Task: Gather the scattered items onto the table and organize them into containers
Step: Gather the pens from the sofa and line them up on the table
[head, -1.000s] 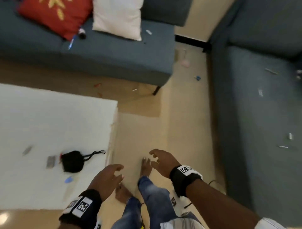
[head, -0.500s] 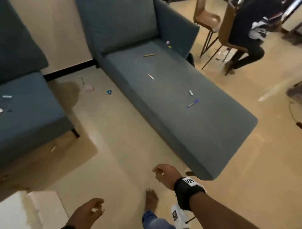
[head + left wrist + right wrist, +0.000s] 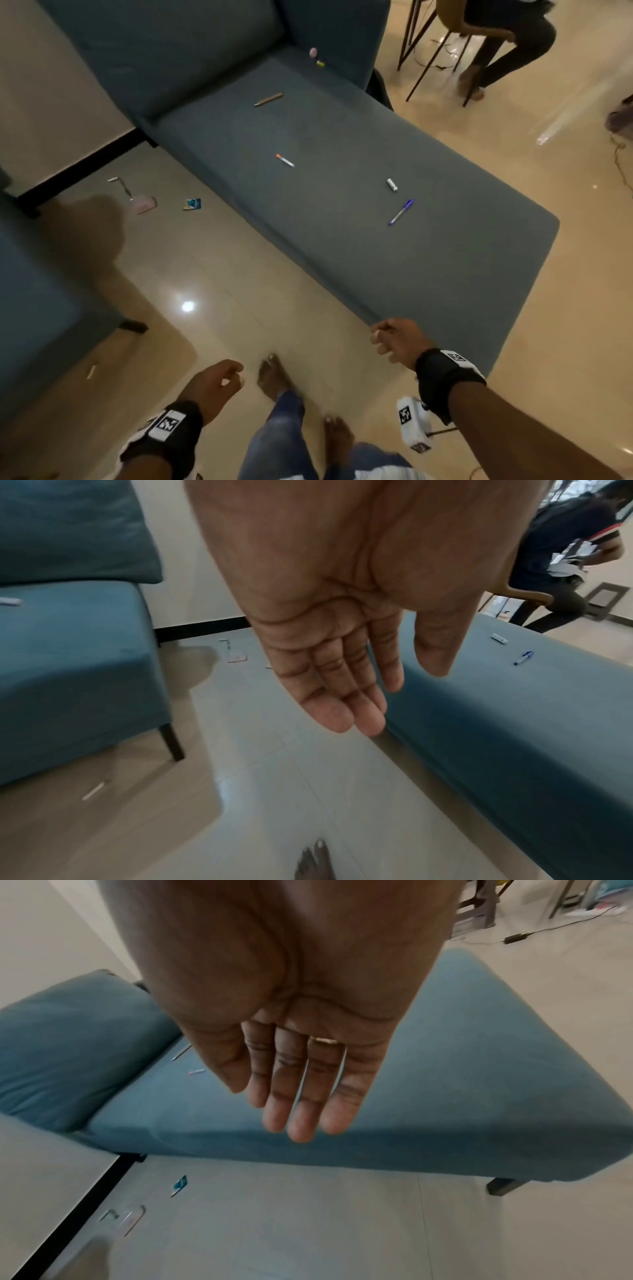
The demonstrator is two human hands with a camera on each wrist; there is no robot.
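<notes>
Head view shows your left hand (image 3: pixel 214 383) and right hand (image 3: pixel 397 339) low in front of you, both empty; the wrist views show the fingers of each loosely extended and close together, holding nothing. Your right hand hangs just beside the near corner of the blue sofa seat (image 3: pixel 428 274), not touching it as far as the frames tell.

The step in hand looks like collecting what lies on that seat. Start with what is nearest: the blue pen (image 3: pixel 400 212), then the small white cylinder (image 3: pixel 392 184) just beyond it. They lie near each other, so one hand could likely take both. Pinch the pen at mid-barrel so it does not roll on the fabric.

Further along sit the white marker with an orange cap (image 3: pixel 285 160), then the brown pencil (image 3: pixel 268 99), and in the far corner a small pink thing (image 3: pixel 313 52) beside a yellow bit (image 3: pixel 320 63). On the floor to your left lie a teal packet (image 3: pixel 193 204) and a pink object (image 3: pixel 145 205). The table is out of view.
</notes>
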